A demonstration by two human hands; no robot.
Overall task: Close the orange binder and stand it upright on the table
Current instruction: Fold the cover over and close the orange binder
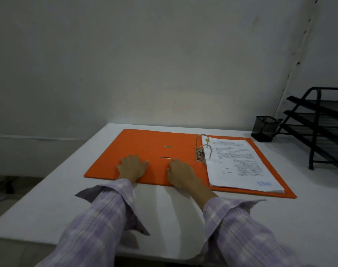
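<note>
The orange binder [145,145] lies open and flat on the white table [164,214]. Its left cover is bare, with two small slots near the middle. Metal rings [202,149] stand at the spine, and a stack of printed papers [239,166] rests on the right half. My left hand [132,167] lies palm down on the near part of the left cover. My right hand [180,173] rests flat on the cover beside it, fingers pointing toward the slots. Neither hand grips anything.
A black mesh pen cup [265,128] stands at the table's back right. Beside it, a black wire paper tray rack [322,128] fills the right edge. A white wall rises just behind the table. The table's left edge drops to the floor.
</note>
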